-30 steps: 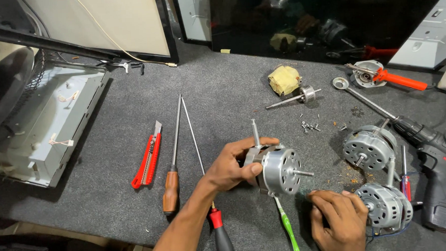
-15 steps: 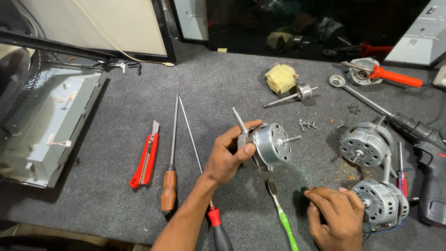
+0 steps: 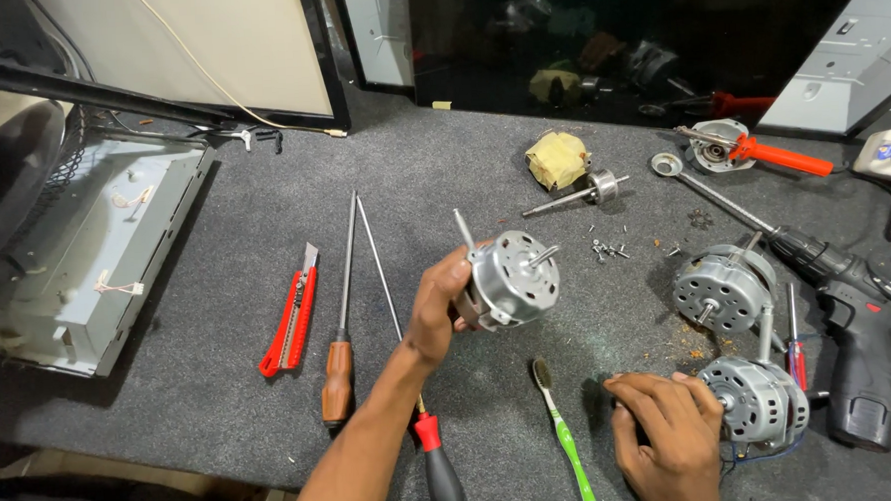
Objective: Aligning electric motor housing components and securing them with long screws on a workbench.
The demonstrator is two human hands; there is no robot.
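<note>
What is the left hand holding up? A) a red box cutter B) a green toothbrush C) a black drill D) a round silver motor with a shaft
D: the left hand grips the round silver motor above the grey mat, while the box cutter, toothbrush and drill all lie on the mat.

- Red utility knife (image 3: 290, 322) lying left of 2 long screwdrivers (image 3: 340, 315)
- Green toothbrush (image 3: 566, 438) lying nr front edge
- Cordless drill (image 3: 855, 338) resting at rt
</note>
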